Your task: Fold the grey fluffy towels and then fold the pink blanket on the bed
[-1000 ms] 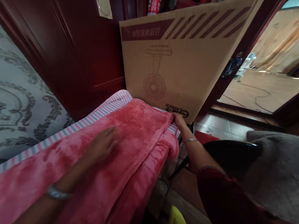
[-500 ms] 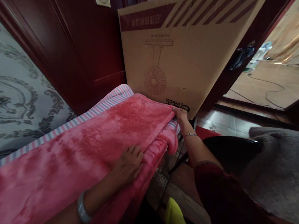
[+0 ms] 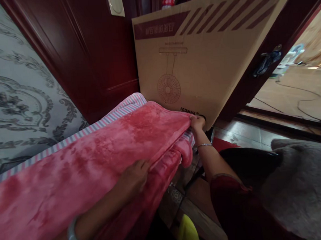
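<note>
A pink plush blanket lies folded in a long strip over a striped cloth, whose pink, grey and white edge shows along the wall side. At the blanket's far right corner, my right hand pinches its edge between thumb and fingers. My left hand is closed around the near edge of the upper layer, closer to me, with its fingers curled in. Below that edge, more pink folds hang down, and a rolled flap sticks out beside the striped cloth.
Behind the blanket stands a large cardboard box with a fan drawing, against a dark red door. Patterned wallpaper covers the left wall. To the right are a black rounded object, grey fluffy fabric and a doorway.
My left hand, spread flat on the blanket before, has curled its fingers onto the near edge and shifted slightly left. My right hand keeps its pinch at the corner. The view has tilted a little.
</note>
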Demonstrator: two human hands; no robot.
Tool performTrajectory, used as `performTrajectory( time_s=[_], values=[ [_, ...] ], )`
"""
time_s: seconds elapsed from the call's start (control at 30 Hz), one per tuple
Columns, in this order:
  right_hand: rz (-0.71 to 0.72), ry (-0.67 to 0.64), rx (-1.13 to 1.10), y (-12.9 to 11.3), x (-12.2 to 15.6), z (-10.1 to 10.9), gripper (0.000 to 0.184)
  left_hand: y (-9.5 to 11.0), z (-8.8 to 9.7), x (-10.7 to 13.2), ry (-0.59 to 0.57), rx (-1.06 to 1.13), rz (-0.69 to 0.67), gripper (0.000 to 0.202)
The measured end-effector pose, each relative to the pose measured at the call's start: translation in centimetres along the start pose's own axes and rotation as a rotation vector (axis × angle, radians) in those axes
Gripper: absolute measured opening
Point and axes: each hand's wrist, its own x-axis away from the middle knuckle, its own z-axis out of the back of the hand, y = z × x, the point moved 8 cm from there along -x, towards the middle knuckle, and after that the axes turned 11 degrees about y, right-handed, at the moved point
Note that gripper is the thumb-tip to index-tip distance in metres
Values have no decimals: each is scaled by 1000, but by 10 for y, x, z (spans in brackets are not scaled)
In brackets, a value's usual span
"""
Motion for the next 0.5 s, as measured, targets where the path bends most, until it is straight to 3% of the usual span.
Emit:
performTrajectory(
  time_s=[0.1,0.17,0.5],
  values=[
    [-10,4,43,10,6,5,15,1,-16,1,-128,10,-2,37],
    [1,1,61,13,9,6,14,3,-22,2,-127,-4,-30,34],
    [32,-3,76,9,16,8,17,14,-37,26,197,-203,-273,37]
  ],
)
